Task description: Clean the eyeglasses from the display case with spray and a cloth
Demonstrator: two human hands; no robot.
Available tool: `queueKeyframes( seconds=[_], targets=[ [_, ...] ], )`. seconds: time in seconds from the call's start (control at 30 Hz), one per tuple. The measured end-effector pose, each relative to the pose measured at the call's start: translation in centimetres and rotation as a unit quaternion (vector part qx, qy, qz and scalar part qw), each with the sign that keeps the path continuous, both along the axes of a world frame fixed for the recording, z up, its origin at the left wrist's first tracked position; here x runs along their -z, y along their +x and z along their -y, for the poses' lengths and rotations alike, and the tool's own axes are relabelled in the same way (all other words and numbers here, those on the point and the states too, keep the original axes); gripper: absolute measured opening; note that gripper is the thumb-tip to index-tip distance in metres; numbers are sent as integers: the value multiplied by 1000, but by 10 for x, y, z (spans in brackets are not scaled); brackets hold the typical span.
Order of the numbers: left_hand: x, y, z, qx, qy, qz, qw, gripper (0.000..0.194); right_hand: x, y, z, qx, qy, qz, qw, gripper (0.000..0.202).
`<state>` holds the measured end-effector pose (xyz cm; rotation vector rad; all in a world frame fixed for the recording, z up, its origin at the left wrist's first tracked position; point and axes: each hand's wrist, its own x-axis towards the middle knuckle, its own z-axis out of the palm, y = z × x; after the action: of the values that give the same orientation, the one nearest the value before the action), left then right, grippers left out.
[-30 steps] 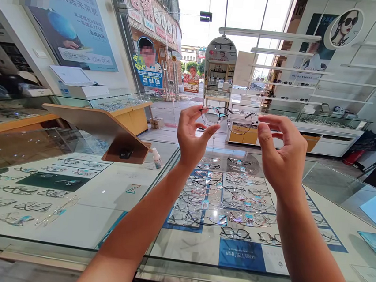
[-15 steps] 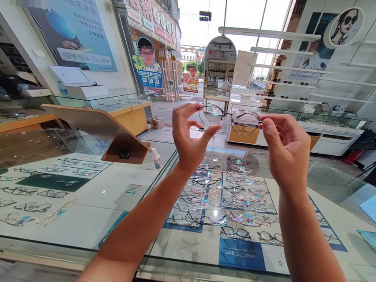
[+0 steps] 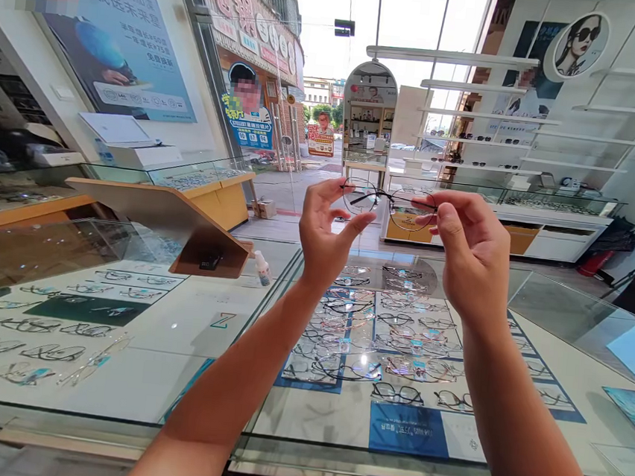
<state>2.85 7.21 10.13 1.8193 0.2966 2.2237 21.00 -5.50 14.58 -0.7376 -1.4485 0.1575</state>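
Observation:
A pair of thin, dark-rimmed round eyeglasses (image 3: 384, 196) is held up in front of me, above the glass counter. My left hand (image 3: 327, 228) grips the left end of the frame with its fingers, the thumb apart below the left lens. At the other end, my right hand (image 3: 471, 241) pinches the right side between thumb and fingers. A dark temple shows across the left lens, and fingers of my right hand are seen through the right lens. Beneath both hands, rows of eyeglass frames (image 3: 396, 319) lie inside the display case.
The glass counter (image 3: 298, 443) spans the front, with more eyeglasses (image 3: 53, 352) in its left section. A brown tilted stand (image 3: 185, 218) and a small white spray bottle (image 3: 262, 268) stand on the left. Behind are an arched mirror (image 3: 373, 86) and wall shelves (image 3: 486, 116).
Both hands have shifted: the left one slightly rightward, the right one leftward. The eyeglasses have turned a little, and the temple now crosses the left lens.

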Motion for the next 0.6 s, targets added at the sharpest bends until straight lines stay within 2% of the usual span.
queueKeyframes(
  seconds=[0.3,0.43,0.6],
  targets=[
    [1,7,6,-38,-1,-6,999,64,-1,3,-1,0,-35,5,999,28],
    [-3,4,14,-93,20,-12,995,64,0,6,-5,-1,-38,8,999,29],
    [-13,-2,37,-188,70,-40,979,63,-1,9,-4,89,10,20,996,25]
  ],
)
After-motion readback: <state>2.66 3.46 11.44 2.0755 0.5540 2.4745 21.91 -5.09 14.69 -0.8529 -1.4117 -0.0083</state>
